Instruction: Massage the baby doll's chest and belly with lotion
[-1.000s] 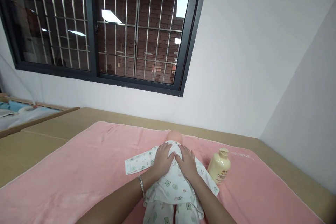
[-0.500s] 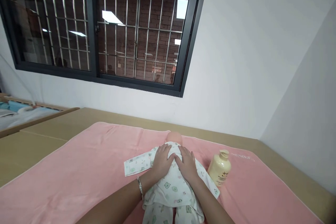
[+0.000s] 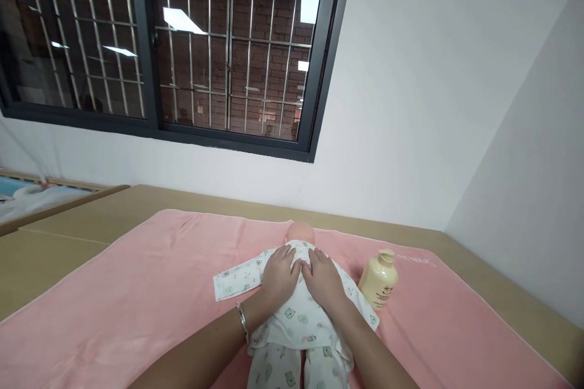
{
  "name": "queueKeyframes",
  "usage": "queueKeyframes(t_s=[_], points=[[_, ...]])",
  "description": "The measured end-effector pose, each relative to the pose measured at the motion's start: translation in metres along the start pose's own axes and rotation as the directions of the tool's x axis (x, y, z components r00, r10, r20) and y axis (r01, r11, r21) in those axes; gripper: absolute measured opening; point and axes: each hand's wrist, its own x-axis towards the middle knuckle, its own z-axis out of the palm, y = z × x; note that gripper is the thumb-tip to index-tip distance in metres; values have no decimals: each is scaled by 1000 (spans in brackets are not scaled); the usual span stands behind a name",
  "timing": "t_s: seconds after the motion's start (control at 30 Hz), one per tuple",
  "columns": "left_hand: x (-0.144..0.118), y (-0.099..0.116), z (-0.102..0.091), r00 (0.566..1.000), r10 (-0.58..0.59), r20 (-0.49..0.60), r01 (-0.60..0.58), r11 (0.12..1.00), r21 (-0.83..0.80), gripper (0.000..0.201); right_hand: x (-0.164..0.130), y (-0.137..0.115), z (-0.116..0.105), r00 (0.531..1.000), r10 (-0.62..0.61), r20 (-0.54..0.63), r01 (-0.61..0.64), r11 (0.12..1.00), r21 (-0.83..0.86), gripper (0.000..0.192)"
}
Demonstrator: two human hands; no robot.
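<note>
A baby doll (image 3: 300, 233) in a white printed top and trousers lies on a pink towel (image 3: 150, 279), its bald head pointing away from me. No face shows, and its sleeves spread out to both sides. My left hand (image 3: 280, 276) rests flat on the left of its upper back, fingers stretched toward the head. On the right of the upper back lies my right hand (image 3: 323, 279), also flat with fingers extended. The thumbs come close together over the middle. A pale yellow pump bottle (image 3: 379, 279) stands upright just beyond the doll's right sleeve.
The towel covers much of a tan tabletop (image 3: 82, 234). A white wall (image 3: 387, 134) and a dark-framed barred window (image 3: 228, 55) rise behind it. At the far left is a wooden-edged bay (image 3: 55, 197) with pale blue and white cloth inside.
Both hands stay on the doll's back; the thumbs have slid slightly and sit less raised. The whole view has shifted a little, with the window now further left and higher.
</note>
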Motion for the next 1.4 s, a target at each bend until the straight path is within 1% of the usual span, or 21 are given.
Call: queueKeyframes(t_s=[0.1, 0.17, 0.27, 0.37, 0.43, 0.5, 0.57, 0.67, 0.77, 0.87, 0.93, 1.03, 1.13, 1.23, 1.3, 1.4], points=[[3, 0, 3, 999, -28, 25, 29, 1000, -4, 47, 3, 7, 0, 999, -10, 31, 7, 998, 70, 59], [2, 1, 2, 1000, -24, 13, 24, 1000, -1, 46, 2, 4, 0, 999, 23, 37, -25, 998, 53, 59], [-3, 2, -1, 998, 31, -61, -32, 999, -18, 39, -4, -8, 0, 997, 66, 39, -65, 997, -30, 60], [-7, 2, -3, 989, 75, -126, -81, 996, -39, 31, -5, -12, -2, 998, 34, 47, -30, 996, -85, 60], [-6, 2, -2, 988, 68, -139, -75, 996, -45, 29, 0, -8, -3, 999, 12, 51, -9, 998, -60, 59], [-3, 2, 0, 990, 34, -134, -40, 998, -42, 31, 5, 0, -3, 998, 10, 60, -10, 1000, -7, 59], [-1, 2, 1, 993, 1, -115, -6, 999, -40, 37, 8, 4, -3, 997, 21, 74, -23, 999, 27, 59], [-1, 2, 1, 997, -16, -76, 11, 997, -70, 40, 3, -2, -3, 996, 44, 82, -45, 999, 3, 61], [-4, 0, -1, 998, -18, -67, 11, 994, -106, 39, -3, -11, -4, 995, 59, 85, -55, 997, -48, 62], [-4, -1, 0, 998, -21, -54, 17, 997, -76, 40, -2, -10, -3, 995, 55, 85, -52, 998, -42, 61], [-3, 0, 2, 999, -10, -40, 9, 1000, -23, 43, 3, -4, -2, 996, 46, 78, -46, 999, -3, 60], [-2, 2, 4, 999, 37, -28, -35, 998, 52, 45, 7, 1, 0, 997, 38, 64, -40, 999, 34, 59], [-4, 3, 1, 995, 94, -45, -90, 993, 77, 43, 0, -8, 0, 997, 65, 37, -64, 998, -29, 58], [-7, 3, -2, 987, 146, -63, -143, 989, 43, 40, -7, -21, -2, 996, 85, 17, -82, 988, -131, 56], [-6, 2, -2, 988, 140, -64, -139, 990, 23, 39, -6, -22, -3, 997, 71, 26, -66, 987, -148, 55], [-3, 2, 0, 994, 95, -54, -94, 995, 24, 40, 1, -13, -2, 997, 53, 51, -49, 994, -93, 57]])
